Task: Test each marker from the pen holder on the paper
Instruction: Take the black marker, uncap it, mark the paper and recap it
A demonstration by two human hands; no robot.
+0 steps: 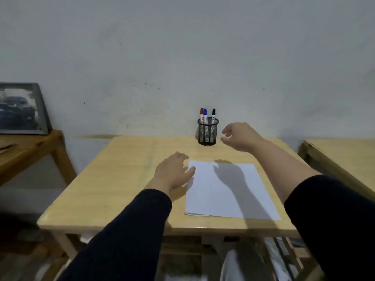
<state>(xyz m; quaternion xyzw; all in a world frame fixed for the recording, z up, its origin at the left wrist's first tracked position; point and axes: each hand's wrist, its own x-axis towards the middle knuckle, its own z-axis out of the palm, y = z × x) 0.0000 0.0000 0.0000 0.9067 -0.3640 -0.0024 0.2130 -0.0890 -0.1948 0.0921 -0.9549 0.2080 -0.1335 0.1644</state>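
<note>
A black mesh pen holder stands at the far edge of the wooden table, against the wall. Three markers stand upright in it: one with a red cap, one with a blue cap and one with a black cap. A white sheet of paper lies flat on the table, nearer to me. My right hand hovers open just right of the holder, fingers curled towards it, touching nothing. My left hand rests flat on the table, its fingertips on the paper's left edge.
A second wooden table on the left carries a framed picture leaning on the wall. Another table stands close on the right. The grey wall rises directly behind the holder.
</note>
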